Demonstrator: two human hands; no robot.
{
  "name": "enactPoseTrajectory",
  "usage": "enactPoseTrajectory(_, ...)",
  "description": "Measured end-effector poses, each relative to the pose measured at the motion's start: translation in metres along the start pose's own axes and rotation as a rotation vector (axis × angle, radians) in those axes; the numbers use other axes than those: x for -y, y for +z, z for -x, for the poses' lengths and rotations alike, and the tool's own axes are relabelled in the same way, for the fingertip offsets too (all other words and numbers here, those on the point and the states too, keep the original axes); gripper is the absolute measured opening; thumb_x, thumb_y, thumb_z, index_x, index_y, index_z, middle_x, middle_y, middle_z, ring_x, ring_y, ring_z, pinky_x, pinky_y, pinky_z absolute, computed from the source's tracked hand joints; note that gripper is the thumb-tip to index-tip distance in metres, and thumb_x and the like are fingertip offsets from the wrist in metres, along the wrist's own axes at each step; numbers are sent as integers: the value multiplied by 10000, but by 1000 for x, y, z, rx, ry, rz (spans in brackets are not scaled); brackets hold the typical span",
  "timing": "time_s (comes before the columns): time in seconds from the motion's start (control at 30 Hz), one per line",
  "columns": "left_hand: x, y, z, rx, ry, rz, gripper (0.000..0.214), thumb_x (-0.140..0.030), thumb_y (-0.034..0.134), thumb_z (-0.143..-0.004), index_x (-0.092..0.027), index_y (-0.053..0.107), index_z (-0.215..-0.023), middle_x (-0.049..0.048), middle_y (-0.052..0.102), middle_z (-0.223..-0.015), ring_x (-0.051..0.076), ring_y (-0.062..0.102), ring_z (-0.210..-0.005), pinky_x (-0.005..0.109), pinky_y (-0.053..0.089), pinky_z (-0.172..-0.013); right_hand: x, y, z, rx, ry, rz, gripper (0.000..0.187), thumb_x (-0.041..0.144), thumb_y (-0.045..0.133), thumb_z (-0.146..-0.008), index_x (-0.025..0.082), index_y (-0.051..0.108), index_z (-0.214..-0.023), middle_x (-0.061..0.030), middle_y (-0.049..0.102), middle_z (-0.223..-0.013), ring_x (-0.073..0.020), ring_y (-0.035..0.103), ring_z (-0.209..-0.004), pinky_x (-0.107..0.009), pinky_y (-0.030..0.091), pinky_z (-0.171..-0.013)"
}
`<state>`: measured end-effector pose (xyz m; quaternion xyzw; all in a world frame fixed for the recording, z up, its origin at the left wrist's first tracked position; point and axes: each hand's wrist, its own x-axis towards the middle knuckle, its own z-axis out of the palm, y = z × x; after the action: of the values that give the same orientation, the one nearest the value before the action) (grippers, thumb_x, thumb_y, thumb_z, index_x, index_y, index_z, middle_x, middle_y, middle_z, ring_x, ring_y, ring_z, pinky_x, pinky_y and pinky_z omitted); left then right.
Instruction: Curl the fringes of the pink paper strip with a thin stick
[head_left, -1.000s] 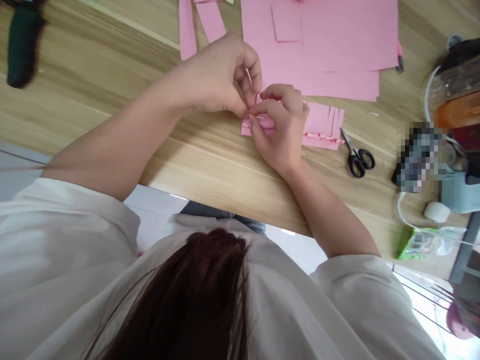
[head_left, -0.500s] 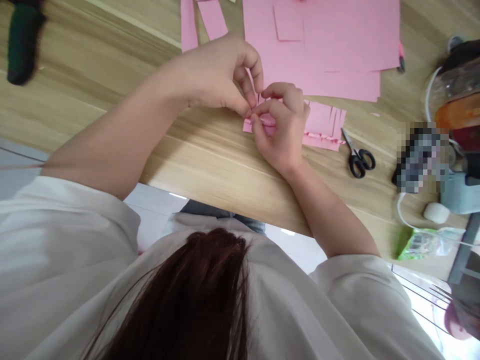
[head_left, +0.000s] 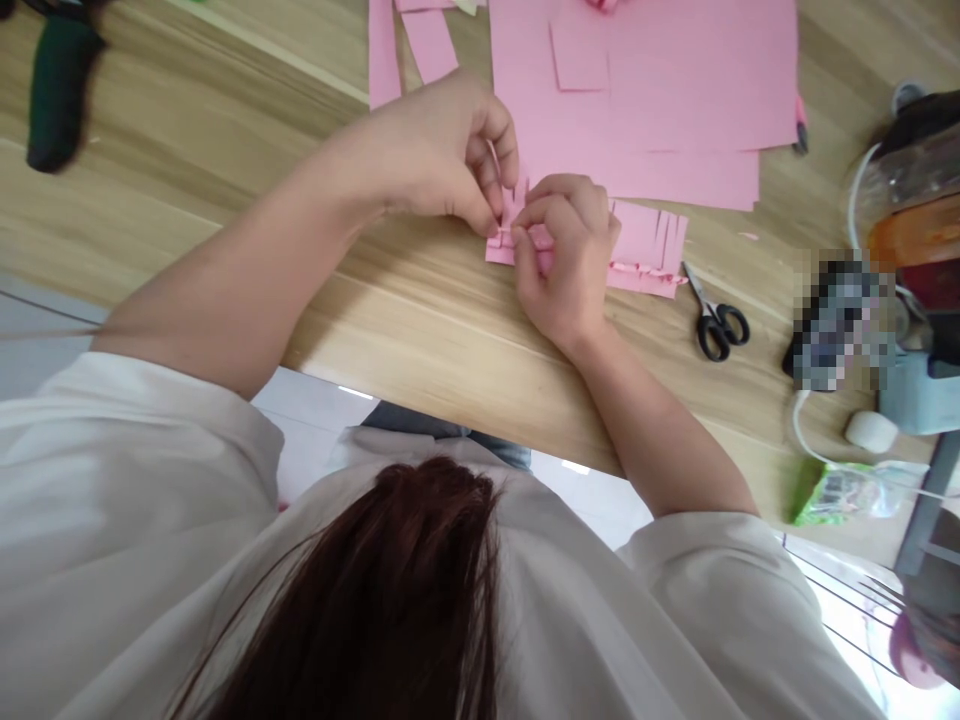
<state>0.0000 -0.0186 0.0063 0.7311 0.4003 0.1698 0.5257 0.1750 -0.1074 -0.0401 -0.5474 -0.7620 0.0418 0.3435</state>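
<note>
Slit pink paper is light and easily torn, so its thin strip is held near the end, pinched by fingertips of the left hand and right hand.

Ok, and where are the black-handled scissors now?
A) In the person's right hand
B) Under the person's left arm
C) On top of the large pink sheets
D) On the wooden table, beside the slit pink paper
D. The black-handled scissors lie on the wooden table, off to the side of the slit pink paper and not on any sheet.
</note>
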Motion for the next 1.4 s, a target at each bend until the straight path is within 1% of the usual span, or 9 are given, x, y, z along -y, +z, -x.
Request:
enactPoseTrajectory(0.27,2,-5,-1,23,-31,-25,286,77,730,-603,-111,669,-811,51,723,-735,188,699,-707,394,533,-720,-14,2,-2,-36,29,-77,60,281,454,-970,269,479,-917,-83,624,-1064,-278,579,-1079,-516,475,-929)
enactPoseTrajectory(0.43,1,-5,0,86,-75,-64,293,28,794,-587,-132,679,-803,48,729,-733,181,682,-664,342,487,-650,-10,2,-3,-134,0,-138,64,262,483,-930,270,465,-869,-79,630,-979,-256,598,-976,-491,502,-871)
enactPoseTrajectory(0.7,3,-9,0,155,-49,-103,364,-67,868,-508,-142,660,-798,20,730,-790,142,676,-690,278,469,-679,-10,3,-2,-35,58,-168,80,261,385,-983,266,454,-944,-48,639,-934,-241,634,-897,-503,510,-860)
enactPoseTrajectory(0.77,2,-10,0,115,-45,-151,307,-152,862,-565,-149,668,-804,13,718,-791,127,654,-685,259,450,-673,-14,5,-1,-17,79,-190,73,270,391,-994,269,453,-958,-40,635,-946,-240,643,-916,-503,503,-895)
enactPoseTrajectory(0.83,0,-9,1,7,-22,-248,183,-222,792,-685,-145,721,-835,14,690,-733,123,623,-660,254,420,-655,-17,7,-1,5,92,-196,66,279,397,-1003,272,456,-975,-35,632,-963,-245,648,-937,-509,496,-923)
enactPoseTrajectory(0.93,-3,-7,2,-126,20,-450,227,-185,771,-702,-124,789,-920,13,650,-690,135,595,-670,266,394,-672,-21,8,0,12,100,-199,77,289,386,-1011,272,460,-993,-35,631,-978,-249,650,-949,-522,493,-941)
enactPoseTrajectory(1.0,-2,-6,2,-124,36,-527,289,-192,810,-670,-121,804,-950,11,645,-706,142,584,-693,267,387,-682,-22,9,1,9,105,-189,81,295,384,-1012,276,462,-999,-40,633,-988,-249,648,-952,-518,491,-945)
enactPoseTrajectory(1.2,4,-3,0,-96,82,-634,344,-432,812,-716,-165,802,-932,7,619,-730,134,515,-710,269,313,-638,-21,8,0,9,122,-123,67,284,404,-1000,286,471,-998,-42,646,-986,-254,648,-921,-513,475,-925)
enactPoseTrajectory(1.4,7,1,-4,-82,74,-616,145,-318,820,-691,-272,770,-819,-41,603,-637,111,491,-629,271,321,-588,-7,7,-2,-23,196,50,142,210,463,-907,322,546,-936,-6,709,-943,-274,630,-877,-591,385,-940)
